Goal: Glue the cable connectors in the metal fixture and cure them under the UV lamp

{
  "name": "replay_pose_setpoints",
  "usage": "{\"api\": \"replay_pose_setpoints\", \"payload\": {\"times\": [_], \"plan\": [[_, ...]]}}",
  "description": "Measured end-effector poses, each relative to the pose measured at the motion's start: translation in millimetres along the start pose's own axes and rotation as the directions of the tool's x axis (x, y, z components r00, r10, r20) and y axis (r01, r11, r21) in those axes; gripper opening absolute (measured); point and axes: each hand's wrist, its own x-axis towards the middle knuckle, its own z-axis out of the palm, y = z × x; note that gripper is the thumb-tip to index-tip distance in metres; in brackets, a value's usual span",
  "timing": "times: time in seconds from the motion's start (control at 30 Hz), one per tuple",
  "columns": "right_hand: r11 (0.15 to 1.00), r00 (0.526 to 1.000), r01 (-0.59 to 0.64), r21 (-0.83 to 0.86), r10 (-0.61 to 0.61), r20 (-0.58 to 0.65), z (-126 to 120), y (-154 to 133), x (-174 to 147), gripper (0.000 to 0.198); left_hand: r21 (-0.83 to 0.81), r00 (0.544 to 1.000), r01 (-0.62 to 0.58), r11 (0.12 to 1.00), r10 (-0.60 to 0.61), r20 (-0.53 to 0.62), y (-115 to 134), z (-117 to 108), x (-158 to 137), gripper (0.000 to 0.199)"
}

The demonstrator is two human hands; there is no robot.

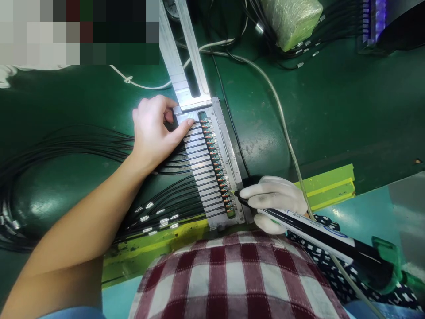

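Observation:
A metal fixture (206,184) lies on the green table, with black cables (194,145) side by side in its slots. Their stripped ends and small connectors form a row (217,165) along the fixture's right side. My bare left hand (154,128) grips the fixture's far left corner, thumb on top near the first cable and fingers curled at the edge. In my white-gloved right hand (275,201) is a black dispensing syringe (318,232) with a white label and a green end cap. Its tip is close to the connectors near the row's lower end; contact cannot be made out.
A slotted metal bar (187,57) extends from the fixture's far end. Loose cables (66,144) spread left. A pale hose (282,106) curves across the right. A film-wrapped block (292,20) and a purple-lit holder (376,22) stand at the back. Yellow-green edging (332,186) borders the table's front.

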Motion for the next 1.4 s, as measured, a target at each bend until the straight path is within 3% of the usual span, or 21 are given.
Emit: {"api": "replay_pose_setpoints", "payload": {"times": [0.5, 0.67, 0.87, 1.4], "plan": [[1.0, 0.998, -0.013, -0.011, 0.012, -0.069, 5, 2, -5, 0.007, 0.003, 1.0, -0.001, 1.0, 0.001, 0.005, -3, 2, 1, 0.03], [0.999, 0.989, -0.015, 0.039, 0.02, -0.145, 2, -4, -11, 0.013, 0.004, 1.0, 0.005, 1.0, -0.005, 0.0, -2, 1, 1, 0.029], [0.999, 0.996, -0.024, 0.038, 0.028, -0.085, 4, -9, -20, 0.016, 0.003, 1.0, -0.013, 1.0, 0.013, -0.023, -3, 3, 1, 0.028], [1.0, 0.997, -0.013, -0.011, 0.012, -0.074, 9, -4, -25, 0.014, 0.004, 1.0, 0.011, 1.0, -0.011, 0.012, -3, 1, 1, 0.026]]}}
